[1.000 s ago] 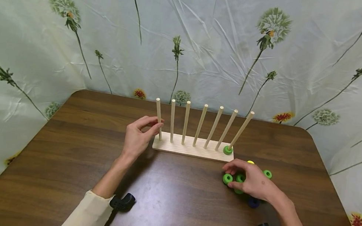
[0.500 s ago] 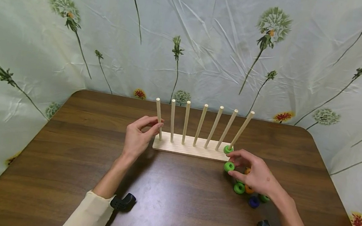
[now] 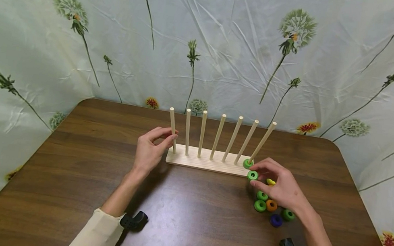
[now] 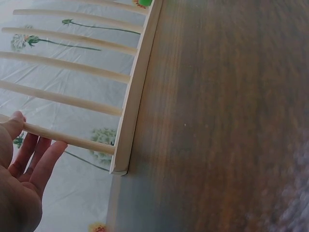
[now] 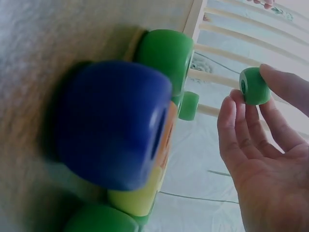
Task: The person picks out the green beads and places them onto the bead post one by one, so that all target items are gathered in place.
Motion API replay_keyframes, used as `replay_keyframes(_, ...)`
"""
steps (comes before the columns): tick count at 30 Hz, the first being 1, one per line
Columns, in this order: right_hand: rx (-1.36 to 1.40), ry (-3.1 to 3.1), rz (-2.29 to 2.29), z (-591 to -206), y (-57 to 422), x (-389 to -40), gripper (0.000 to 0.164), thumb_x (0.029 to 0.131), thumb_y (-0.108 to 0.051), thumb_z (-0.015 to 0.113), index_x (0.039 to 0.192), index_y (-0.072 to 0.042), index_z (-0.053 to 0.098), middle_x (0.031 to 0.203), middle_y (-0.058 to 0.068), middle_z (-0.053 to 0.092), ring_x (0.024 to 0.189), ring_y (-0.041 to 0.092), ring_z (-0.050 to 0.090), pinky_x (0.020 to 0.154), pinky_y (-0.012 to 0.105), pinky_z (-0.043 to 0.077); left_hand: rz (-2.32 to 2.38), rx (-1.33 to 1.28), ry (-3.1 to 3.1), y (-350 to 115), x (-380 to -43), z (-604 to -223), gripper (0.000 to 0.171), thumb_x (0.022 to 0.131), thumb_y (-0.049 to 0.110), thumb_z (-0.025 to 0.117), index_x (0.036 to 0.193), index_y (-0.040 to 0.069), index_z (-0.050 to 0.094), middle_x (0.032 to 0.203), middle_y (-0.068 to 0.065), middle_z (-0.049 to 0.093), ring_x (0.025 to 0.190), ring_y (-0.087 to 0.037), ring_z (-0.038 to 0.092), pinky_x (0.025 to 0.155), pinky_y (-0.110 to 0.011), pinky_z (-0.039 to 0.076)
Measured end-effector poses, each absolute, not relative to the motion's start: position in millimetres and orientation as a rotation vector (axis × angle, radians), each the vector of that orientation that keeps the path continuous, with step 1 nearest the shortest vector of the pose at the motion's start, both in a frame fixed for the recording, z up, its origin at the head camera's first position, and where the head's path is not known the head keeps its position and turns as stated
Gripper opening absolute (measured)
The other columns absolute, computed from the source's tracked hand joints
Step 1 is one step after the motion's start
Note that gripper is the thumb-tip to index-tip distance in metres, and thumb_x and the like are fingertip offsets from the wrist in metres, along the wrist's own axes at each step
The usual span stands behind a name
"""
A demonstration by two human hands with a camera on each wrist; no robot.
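A pale wooden rack with a flat base [image 3: 208,164] and several upright pegs stands on the table. Thumb and fingers of my left hand [image 3: 151,150] pinch the leftmost peg [image 3: 172,121], as the left wrist view also shows. My right hand [image 3: 282,186] pinches a green ring bead [image 5: 257,86] between thumb and fingertips, raised at the front right corner of the base. Another green ring [image 3: 246,165] sits at the foot of the rightmost peg [image 3: 263,142]. The other pegs carry no rings.
Loose rings lie under and beside my right hand: a blue one [image 3: 275,223], an orange one [image 3: 268,204], a yellow one [image 3: 270,181] and several green ones, one of them [image 3: 256,206] nearest the front left. A floral curtain [image 3: 146,52] hangs behind the brown table [image 3: 186,219].
My right hand has lifted a green ring off the table and carried it up and away toward the rack's right end. The left hand stays on its peg.
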State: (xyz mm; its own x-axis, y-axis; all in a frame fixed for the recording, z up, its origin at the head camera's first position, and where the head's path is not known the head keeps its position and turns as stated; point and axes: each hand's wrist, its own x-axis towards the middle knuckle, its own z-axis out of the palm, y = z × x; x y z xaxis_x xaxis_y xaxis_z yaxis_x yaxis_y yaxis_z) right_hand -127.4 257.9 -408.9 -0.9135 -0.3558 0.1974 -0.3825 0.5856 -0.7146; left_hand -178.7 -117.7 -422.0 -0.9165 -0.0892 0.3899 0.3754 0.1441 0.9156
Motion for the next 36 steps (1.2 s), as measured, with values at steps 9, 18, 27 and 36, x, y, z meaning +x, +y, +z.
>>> replay_keyframes(9,0.640,-2.655,1.347,-404.3,256.4,-130.0,0.031,0.085,0.000,0.083,0.114,-0.006,0.074,0.109,0.003,0.068,0.091,0.004,0.067,0.082,0.020,0.063,-1.828,-0.274,-2.076,-117.9,-179.4,-423.4,0.017,0.093,0.007,0.078,0.108,-0.001,0.080,0.101,-0.022,0.075,0.088,-0.003,0.071,0.076,-0.024,0.067)
replay_keyframes(18,0.597,-2.551,1.314,-399.2,252.4,-131.1,0.034,0.087,0.000,0.082,0.118,-0.010,0.074,0.109,0.003,0.071,0.092,0.004,0.068,0.087,0.013,0.060,-1.850,-0.269,-2.066,-117.8,-178.9,-421.5,0.017,0.092,0.005,0.079,0.108,-0.001,0.080,0.104,-0.024,0.075,0.088,-0.002,0.071,0.075,-0.020,0.066)
replay_keyframes(27,0.535,-2.468,1.341,-393.2,250.1,-130.3,0.038,0.084,0.007,0.082,0.118,-0.009,0.075,0.110,0.003,0.070,0.092,0.005,0.066,0.087,0.011,0.058,-1.841,-0.269,-2.076,-118.0,-178.8,-421.8,0.017,0.092,0.005,0.079,0.108,-0.001,0.080,0.103,-0.023,0.075,0.088,-0.006,0.071,0.076,-0.026,0.068)
replay_keyframes(36,0.513,-2.390,1.415,-389.2,250.6,-128.4,0.040,0.083,0.012,0.080,0.118,-0.006,0.074,0.111,0.003,0.067,0.093,0.007,0.066,0.087,0.012,0.059,-1.854,-0.262,-2.063,-117.7,-178.7,-421.9,0.017,0.091,0.005,0.079,0.108,-0.001,0.080,0.102,-0.022,0.075,0.089,-0.011,0.073,0.076,-0.028,0.068)
